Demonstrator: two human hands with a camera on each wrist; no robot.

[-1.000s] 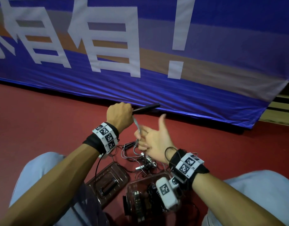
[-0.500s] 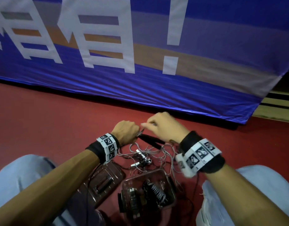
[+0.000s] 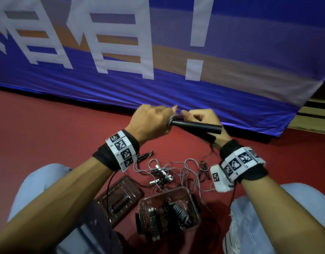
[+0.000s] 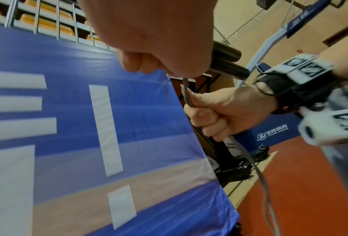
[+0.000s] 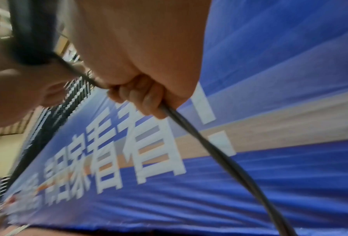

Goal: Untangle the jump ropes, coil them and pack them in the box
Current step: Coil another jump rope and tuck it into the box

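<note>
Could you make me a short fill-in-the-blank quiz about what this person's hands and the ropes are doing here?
1. The left hand grips two black ____ together.
2. The right hand holds the thin grey cord, its fingers ____ around it.
3. Loose tangled rope lies on the ____ floor.
4. The clear box stands open, with its lid lying to its ____.

Missing words: handles; curled; red; left

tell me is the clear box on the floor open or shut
Open: the clear box has no lid on, a coiled rope shows inside, and its lid lies beside it.
</note>
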